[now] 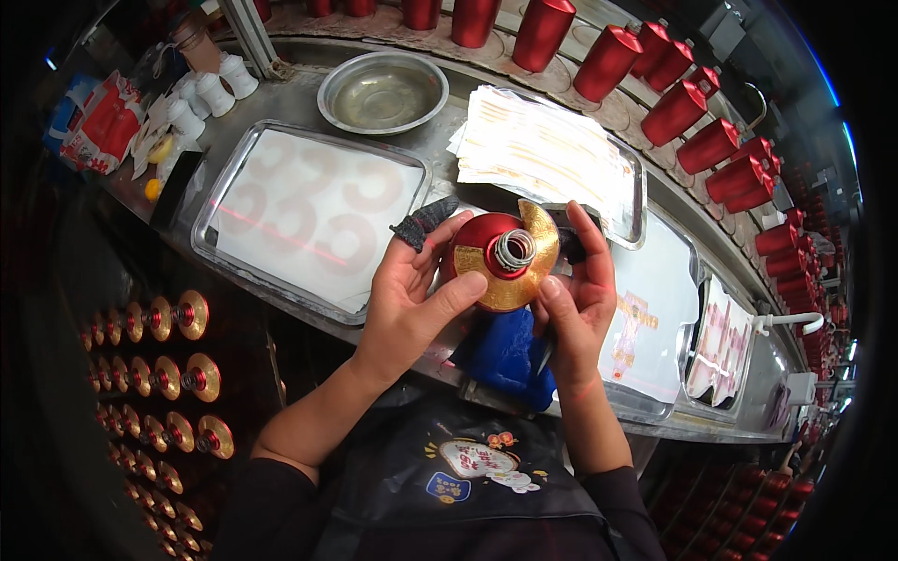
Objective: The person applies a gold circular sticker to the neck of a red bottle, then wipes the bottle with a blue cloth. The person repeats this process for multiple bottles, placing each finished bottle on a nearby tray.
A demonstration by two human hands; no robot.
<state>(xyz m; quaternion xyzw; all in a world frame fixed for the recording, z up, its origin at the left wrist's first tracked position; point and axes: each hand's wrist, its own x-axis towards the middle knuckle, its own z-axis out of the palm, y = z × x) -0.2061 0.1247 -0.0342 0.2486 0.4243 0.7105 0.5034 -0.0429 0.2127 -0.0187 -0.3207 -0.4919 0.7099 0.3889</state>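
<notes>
Between my two hands is a shiny red bottle [475, 230], its threaded silver neck turned up toward me. A curved gold decal [505, 294] lies around the shoulder; one end stands up loose on the right side. My left hand [412, 290] is closed round the bottle's left side, thumb pressed on the gold, a dark cover on one finger. On the other side my right hand [582, 304] also grips it, thumb at the decal's lower right edge. Dark material shows behind these fingers. The bottle's lower body is hidden. Just below sits a blue object [510, 360], partly covered.
A tray [254, 142] with faint curved decals under liquid lies left. Behind are a metal bowl [412, 110] and a stack of decal sheets [547, 150]. Red bottles [543, 35] line the conveyor. Gold-topped bottles [194, 315] stand lower left. A wet tray [655, 323] lies right.
</notes>
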